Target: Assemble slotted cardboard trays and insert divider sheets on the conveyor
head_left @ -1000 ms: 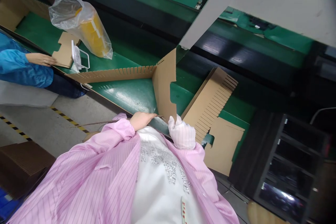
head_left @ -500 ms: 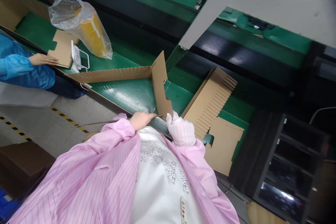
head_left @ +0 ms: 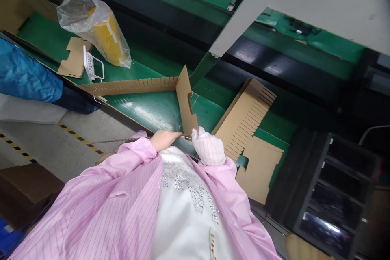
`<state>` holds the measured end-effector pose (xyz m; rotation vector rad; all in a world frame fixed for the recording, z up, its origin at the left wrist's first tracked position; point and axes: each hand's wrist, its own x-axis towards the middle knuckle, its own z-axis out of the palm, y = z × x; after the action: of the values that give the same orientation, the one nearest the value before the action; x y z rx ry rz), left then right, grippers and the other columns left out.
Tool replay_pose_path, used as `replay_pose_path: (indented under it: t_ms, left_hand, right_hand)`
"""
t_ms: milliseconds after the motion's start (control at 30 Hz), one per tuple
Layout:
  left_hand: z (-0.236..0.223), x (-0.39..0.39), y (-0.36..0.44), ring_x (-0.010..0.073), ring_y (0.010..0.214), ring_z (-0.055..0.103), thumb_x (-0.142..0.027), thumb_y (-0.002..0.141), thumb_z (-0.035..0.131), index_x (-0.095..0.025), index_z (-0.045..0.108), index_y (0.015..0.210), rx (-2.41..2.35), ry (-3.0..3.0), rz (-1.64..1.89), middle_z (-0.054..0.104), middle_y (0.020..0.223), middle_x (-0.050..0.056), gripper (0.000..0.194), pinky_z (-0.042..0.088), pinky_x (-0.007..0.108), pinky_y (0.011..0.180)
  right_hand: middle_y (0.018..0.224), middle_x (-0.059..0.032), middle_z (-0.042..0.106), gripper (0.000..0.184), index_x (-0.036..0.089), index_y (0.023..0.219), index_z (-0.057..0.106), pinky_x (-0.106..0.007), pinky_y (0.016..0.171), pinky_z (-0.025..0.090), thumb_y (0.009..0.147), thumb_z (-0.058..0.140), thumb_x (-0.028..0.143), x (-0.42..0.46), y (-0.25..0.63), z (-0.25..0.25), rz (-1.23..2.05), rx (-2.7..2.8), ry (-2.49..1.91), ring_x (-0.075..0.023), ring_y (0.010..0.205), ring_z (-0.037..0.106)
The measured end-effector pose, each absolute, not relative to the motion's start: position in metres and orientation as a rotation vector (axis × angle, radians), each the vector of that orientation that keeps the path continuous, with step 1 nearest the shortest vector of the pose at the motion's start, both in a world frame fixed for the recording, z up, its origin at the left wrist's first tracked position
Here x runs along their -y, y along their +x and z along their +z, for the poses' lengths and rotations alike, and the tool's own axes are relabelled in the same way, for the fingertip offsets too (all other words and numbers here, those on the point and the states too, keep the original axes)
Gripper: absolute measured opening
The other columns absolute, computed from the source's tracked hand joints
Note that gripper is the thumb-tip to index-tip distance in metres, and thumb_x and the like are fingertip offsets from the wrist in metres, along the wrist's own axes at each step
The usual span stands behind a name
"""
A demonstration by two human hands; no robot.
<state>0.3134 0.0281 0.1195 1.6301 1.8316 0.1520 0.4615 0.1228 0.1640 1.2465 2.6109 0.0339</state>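
In the head view, an upright notched cardboard partition (head_left: 186,107) stands on the green bench, joined at its far end to a long slotted cardboard strip (head_left: 131,86). My right hand (head_left: 209,147), in a white glove, is closed on the partition's near end. Beside it, my bare left hand (head_left: 164,140) is closed, thumb and fingers pinching a cardboard piece seen edge-on. A thin cardboard edge (head_left: 112,141) juts out left behind my sleeve, seemingly part of that same piece. My left fingertips hide where the pieces meet.
Slotted cardboard sheets (head_left: 243,122) and a flat cut-out sheet (head_left: 262,166) lie to the right. A small white fan (head_left: 88,63), a plastic bag with yellow contents (head_left: 109,40) and flat cardboard (head_left: 73,59) are left. A co-worker's blue sleeve (head_left: 27,73) is nearby. A grey post (head_left: 240,16) rises beyond.
The partition's far top corner has dipped and shifted slightly left, and my gloved right hand has moved a little up and left. The co-worker's hand has left the flat cardboard.
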Motion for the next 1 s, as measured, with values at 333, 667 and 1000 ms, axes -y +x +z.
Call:
replay_pose_path:
  t_ms: [333, 667, 1000]
  left_hand:
    - [0.121, -0.027, 0.311, 0.0212, 0.107, 0.065, -0.024, 0.097, 0.034, -0.029, 0.052, 0.135, -1.815, 1.643, 0.171, 0.066, 0.122, 0.004, 0.041, 0.051, 0.032, 0.089]
    - [0.141, -0.044, 0.288, 0.0228, 0.109, 0.063, -0.038, 0.099, 0.034, -0.026, 0.051, 0.134, -1.714, 1.701, 0.055, 0.063, 0.127, 0.005, 0.041, 0.049, 0.034, 0.093]
    - [0.143, -0.165, 0.151, 0.0305, 0.139, 0.032, -0.023, 0.087, 0.058, -0.011, 0.027, 0.147, -2.310, 1.780, 0.194, 0.037, 0.148, 0.019, 0.069, 0.029, 0.046, 0.112]
  right_hand:
    - [0.070, -0.0094, 0.065, 0.042, 0.013, 0.109, 0.059, -0.025, 0.051, 0.023, 0.099, 0.028, 0.038, -0.121, 0.459, 0.165, 0.011, -2.588, 1.275, -0.0176, 0.060, 0.063]
    - [0.072, -0.0082, 0.066, 0.044, 0.015, 0.119, 0.055, -0.025, 0.050, 0.021, 0.101, 0.023, 0.038, -0.125, 0.452, 0.165, 0.009, -2.585, 1.268, -0.0184, 0.063, 0.065]
    - [0.072, -0.0093, 0.066, 0.043, 0.012, 0.122, 0.054, -0.025, 0.050, 0.026, 0.101, 0.026, 0.037, -0.119, 0.454, 0.165, 0.017, -2.574, 1.251, -0.0180, 0.062, 0.065]
